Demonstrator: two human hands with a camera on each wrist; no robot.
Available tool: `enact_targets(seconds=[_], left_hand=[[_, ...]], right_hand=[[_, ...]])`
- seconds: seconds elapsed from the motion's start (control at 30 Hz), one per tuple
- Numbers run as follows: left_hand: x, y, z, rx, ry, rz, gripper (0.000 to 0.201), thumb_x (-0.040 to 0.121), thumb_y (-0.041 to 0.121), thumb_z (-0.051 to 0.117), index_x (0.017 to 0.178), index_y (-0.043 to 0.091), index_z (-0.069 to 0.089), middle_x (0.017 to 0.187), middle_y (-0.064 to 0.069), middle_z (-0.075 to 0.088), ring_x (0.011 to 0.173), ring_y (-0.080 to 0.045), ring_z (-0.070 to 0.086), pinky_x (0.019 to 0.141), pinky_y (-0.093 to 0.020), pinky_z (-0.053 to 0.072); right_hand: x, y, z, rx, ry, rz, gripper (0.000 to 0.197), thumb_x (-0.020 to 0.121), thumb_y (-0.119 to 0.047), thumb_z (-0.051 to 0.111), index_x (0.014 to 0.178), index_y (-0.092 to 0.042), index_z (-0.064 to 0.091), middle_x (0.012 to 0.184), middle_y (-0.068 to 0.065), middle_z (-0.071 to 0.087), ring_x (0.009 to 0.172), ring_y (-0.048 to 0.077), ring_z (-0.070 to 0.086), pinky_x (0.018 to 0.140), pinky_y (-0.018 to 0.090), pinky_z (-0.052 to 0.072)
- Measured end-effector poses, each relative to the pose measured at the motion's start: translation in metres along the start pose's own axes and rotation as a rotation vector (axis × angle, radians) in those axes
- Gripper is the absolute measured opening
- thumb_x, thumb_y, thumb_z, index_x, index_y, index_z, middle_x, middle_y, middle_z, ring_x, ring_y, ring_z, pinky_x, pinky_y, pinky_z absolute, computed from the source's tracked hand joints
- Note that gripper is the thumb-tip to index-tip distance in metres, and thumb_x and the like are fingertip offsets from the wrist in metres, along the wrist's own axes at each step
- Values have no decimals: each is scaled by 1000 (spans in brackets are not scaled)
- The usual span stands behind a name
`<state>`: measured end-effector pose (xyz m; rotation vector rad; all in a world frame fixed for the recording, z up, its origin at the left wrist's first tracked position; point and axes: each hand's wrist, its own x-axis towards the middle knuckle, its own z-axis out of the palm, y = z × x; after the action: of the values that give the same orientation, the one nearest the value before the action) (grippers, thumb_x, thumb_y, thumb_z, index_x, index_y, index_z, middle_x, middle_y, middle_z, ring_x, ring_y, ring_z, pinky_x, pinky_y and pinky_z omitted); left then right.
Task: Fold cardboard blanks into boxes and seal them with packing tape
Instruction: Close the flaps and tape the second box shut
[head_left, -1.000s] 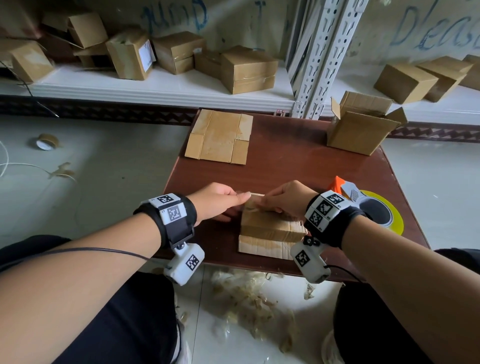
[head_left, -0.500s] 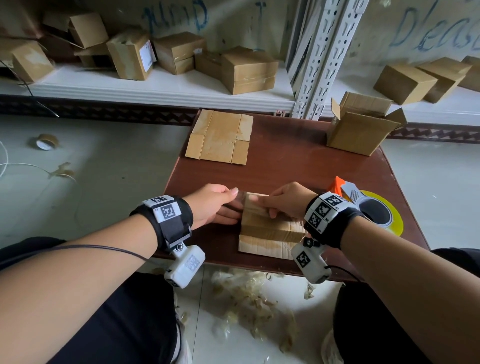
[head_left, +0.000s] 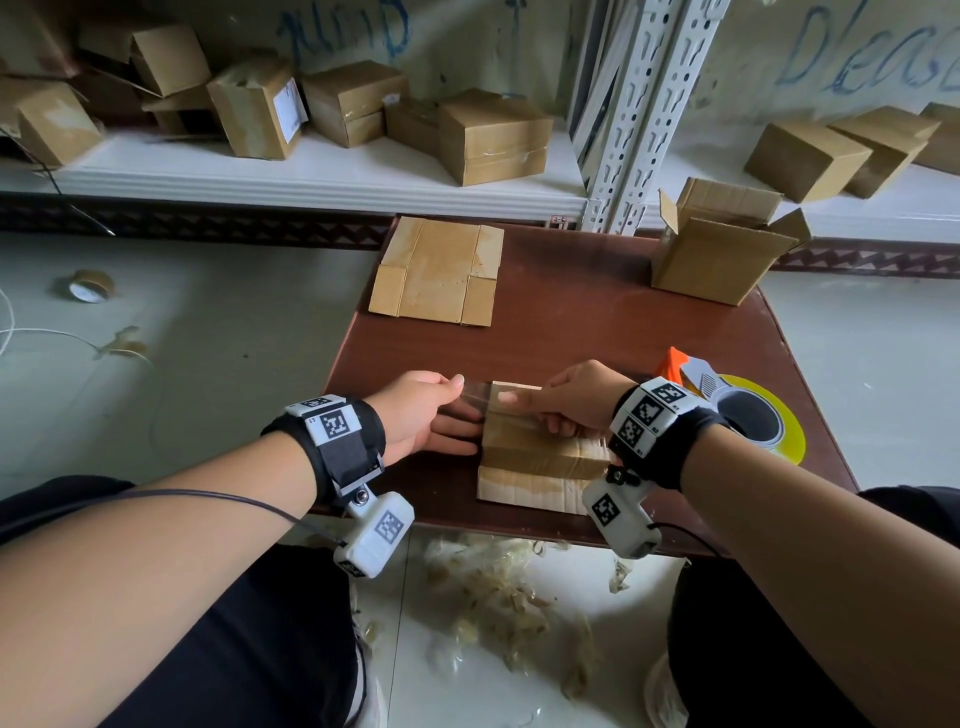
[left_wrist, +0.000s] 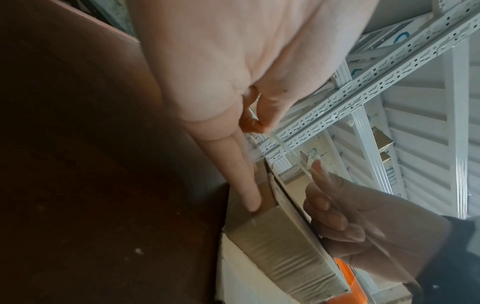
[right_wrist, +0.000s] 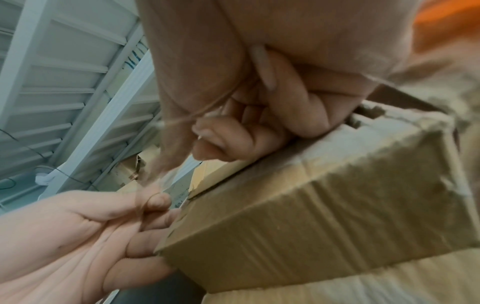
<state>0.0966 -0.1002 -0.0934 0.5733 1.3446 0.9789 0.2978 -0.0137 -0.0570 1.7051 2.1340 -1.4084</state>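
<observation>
The left hand (head_left: 423, 415) sits just left of the box (head_left: 540, 452), thumb and forefinger pinching the free end of a clear strip of tape (head_left: 475, 394), while its lower fingers (left_wrist: 246, 185) lie straight against the box's left side wall. The tape runs left to right from that pinch, over the box's upper left edge and onto its top, so its long axis follows the line between the two hands. The box itself rests near the front edge of the counter (head_left: 571, 322), on a flat piece of cardboard (head_left: 524, 491) that shows below it. On the box's top the right hand (head_left: 576, 400) holds the other end of the strip, thumb stretched leftward along it and the remaining fingers curled against the top; the tape edge crosses its palm in the right wrist view. The loose end overhangs the left edge, so the left hand is much the nearer to the coming move, which is probably to fold that tail down onto the side wall. To the right, a tape dispenser (head_left: 748, 410) lies on the counter.
</observation>
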Motion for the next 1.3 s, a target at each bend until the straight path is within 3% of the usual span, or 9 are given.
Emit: enact_targets(seconds=[0.13,0.23,0.47,0.6,0.73,1.07,1.17,1.3], left_hand=[[0,0,0,-36,13,-4,22,111,22,46,113,0,50,100,-22,61,77,-36,75,66,-53,64],[1,-2,1,-53,28,-9,26,112,22,45,124,-1,48,103,-23,60,76,-36,76,62,-51,64],[3,-6,2,-64,66,-38,24,111,19,47,128,2,46,104,-22,57,75,-33,77,59,-48,64],[5,-13,4,9,91,-86,19,111,20,47,106,1,49,92,-18,51,72,-36,74,60,-48,65],[6,-22,9,44,117,-117,21,110,21,50,97,5,51,85,-14,50,72,-36,72,55,-42,64],[10,-27,11,133,236,-35,18,102,27,66,100,10,65,98,-11,59,66,-27,76,49,-28,60],[12,-30,12,181,258,-4,21,102,30,67,97,10,67,97,-11,62,67,-27,76,52,-29,61],[19,-35,18,282,270,43,26,104,35,61,96,10,62,89,-11,62,60,-24,70,46,-28,57]], right_hand=[[1,2,1,30,0,3,57,65,-75,83,63,-20,66,57,-4,66,44,5,53,48,19,43],[0,3,1,89,-3,-3,52,68,-65,87,64,-17,67,58,-4,68,44,3,56,43,16,42],[-1,5,-3,97,-45,27,51,65,-66,89,70,-19,70,61,-3,68,44,4,53,44,17,38],[-1,5,-5,89,-41,33,52,67,-67,88,62,-20,64,57,-3,61,40,7,45,42,20,36],[1,6,-4,105,-39,44,51,69,-65,87,62,-20,62,58,-3,58,46,9,44,49,23,36],[6,8,-5,176,-37,52,48,71,-62,88,63,-21,65,57,-4,58,44,8,43,47,22,34],[6,8,-4,183,-33,56,48,71,-62,87,63,-21,65,57,-4,58,43,8,42,47,22,34],[7,9,-3,214,-31,57,49,69,-63,88,63,-21,65,59,-3,59,45,8,42,49,23,33]])
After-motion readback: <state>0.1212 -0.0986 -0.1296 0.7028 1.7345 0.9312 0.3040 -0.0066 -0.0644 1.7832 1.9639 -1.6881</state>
